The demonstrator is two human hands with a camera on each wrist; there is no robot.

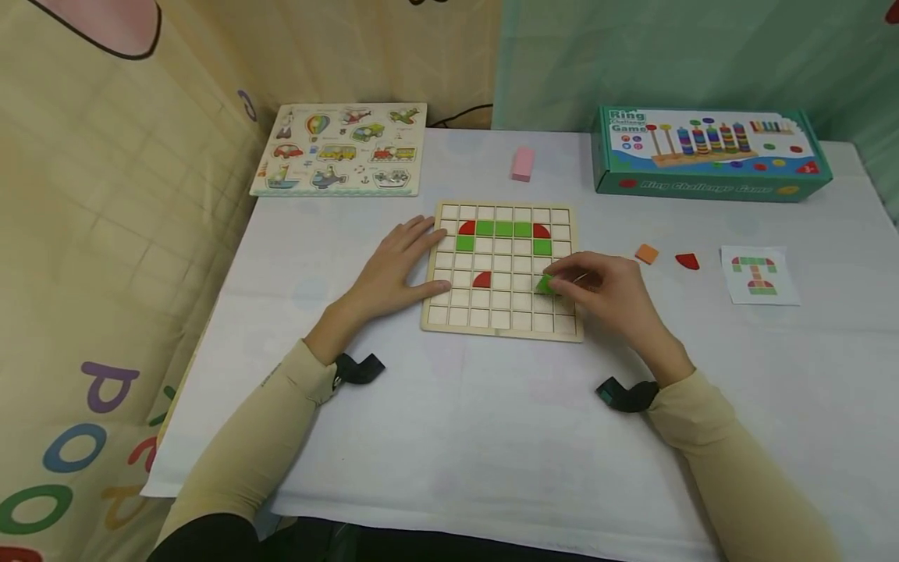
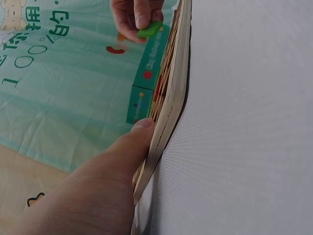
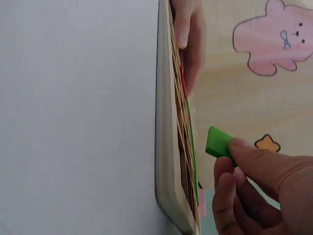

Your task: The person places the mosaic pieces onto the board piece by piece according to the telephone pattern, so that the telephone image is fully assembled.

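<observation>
Pinched: right hand (image 1: 607, 293) has a green tile (image 3: 217, 142) clamped between thumb and fingers. Tile is held over the right part of the grid board (image 1: 501, 320); both wrist views show it clear of the surface. Left hand (image 1: 393, 269) rests on the board's left edge, fingers extended and apart from the thumb, which touches the rim.

Seated in the board: five green squares (image 1: 503, 229) and three red quarter-rounds (image 1: 481, 279), mostly in an arch toward its far side, one red lower down.

Just right of the board: orange piece (image 1: 646, 254), then a loose red piece (image 1: 687, 261). Further right, pattern card (image 1: 783, 277) with a red, green and orange figure, no lettering visible. Beyond the board's far edge, pink block (image 1: 522, 165).

Far right of the board, green box (image 1: 702, 156): "Ring Challenge Game" on top, repeated on the front. Far left of it, picture puzzle (image 1: 339, 150) with vehicles; its small print is too fine to read.

Board sits on white cloth (image 1: 463, 437). Left of it, cream curtain (image 1: 140, 195) with large coloured letters. Behind it on the right, green curtain (image 1: 674, 55); left wrist view shows "100%" (image 2: 34, 56) there among Chinese characters.
</observation>
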